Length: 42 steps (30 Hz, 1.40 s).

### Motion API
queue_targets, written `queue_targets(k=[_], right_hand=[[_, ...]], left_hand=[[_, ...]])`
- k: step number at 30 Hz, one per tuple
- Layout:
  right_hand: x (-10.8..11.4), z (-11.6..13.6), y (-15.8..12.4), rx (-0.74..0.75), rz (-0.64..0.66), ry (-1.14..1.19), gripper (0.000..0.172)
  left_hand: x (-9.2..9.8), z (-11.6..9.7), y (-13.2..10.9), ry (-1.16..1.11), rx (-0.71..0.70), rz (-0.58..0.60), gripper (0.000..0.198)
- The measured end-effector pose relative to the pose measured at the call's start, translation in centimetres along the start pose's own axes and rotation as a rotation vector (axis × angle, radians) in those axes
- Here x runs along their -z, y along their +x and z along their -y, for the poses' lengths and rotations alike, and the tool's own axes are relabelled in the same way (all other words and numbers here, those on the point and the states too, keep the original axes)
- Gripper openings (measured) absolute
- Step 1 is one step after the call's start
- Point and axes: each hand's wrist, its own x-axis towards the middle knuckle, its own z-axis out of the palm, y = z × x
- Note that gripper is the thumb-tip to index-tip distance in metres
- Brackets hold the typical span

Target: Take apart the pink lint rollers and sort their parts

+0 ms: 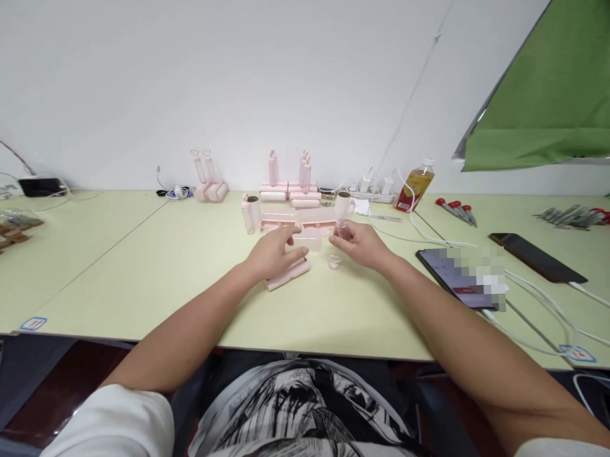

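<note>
My left hand hovers over a pink bar-shaped part with red along its top edge, thumb and fingers apart. Just beyond its fingertips lies a see-through pale pink cover; whether they touch is unclear. Pinched in my right hand is a small translucent pink part, its shape partly hidden by the fingers. A little pink knob-like piece stands on the table below that hand. Behind both hands are upright white rolls with brown cores and pink trays.
Pink roller sets with upright handles line the wall, another pair farther left. On the right are a drink bottle, a phone with a lit screen, a dark phone, white cables and red-ended tools.
</note>
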Motion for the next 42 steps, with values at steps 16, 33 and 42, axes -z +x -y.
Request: queue_targets(k=[16,33,42], right_hand=[[-1.2,2.7,-0.9,-0.040,0.030,0.540,0.035],[0.2,-0.6,0.0,-0.119,0.392,0.026,0.029],[-0.1,2.0,0.0,-0.138,-0.010,0.771,0.050]], left_hand=[[-0.1,0.6,0.3,-0.465,-0.053,-0.103,0.026],[-0.1,0.8,0.7,-0.875,0.079,-0.228,0.032],[-0.2,1.2,0.8,-0.945,0.065,-0.210,0.036]])
